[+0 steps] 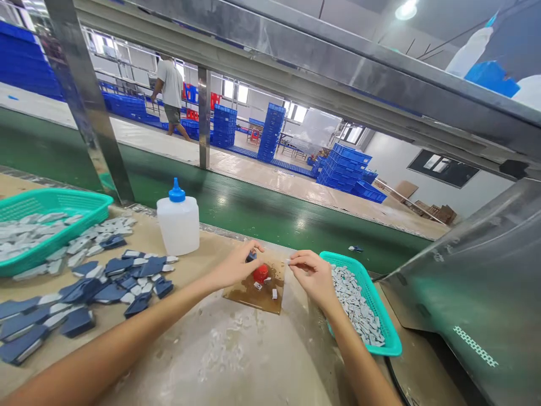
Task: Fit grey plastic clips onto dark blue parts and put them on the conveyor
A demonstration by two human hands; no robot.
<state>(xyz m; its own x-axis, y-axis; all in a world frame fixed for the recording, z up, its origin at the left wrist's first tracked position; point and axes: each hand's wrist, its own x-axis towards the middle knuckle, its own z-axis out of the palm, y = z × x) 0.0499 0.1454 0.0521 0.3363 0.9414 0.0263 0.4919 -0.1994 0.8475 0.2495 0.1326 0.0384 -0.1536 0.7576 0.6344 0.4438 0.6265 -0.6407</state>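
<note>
Forearms: bare, rising from the lower left and lower right of the frame, converging near centre.
Small pale piece: centre of frame, at the right fingertips; best pinched lightly by its edges, faces exposed.
Dark blue angular piece: left of it, partly hidden by fingers; best braced firmly, its near side uncovered.
Wet brown square board: below both hands, with a rounded red object; wet fingers might slip, so small, slow movements suit.
Left hand: fingers bent, closed about the blue piece.
Right hand: wrist bent inward, thumb and forefinger pinching the pale piece, beside a green perforated plastic basket.
</note>
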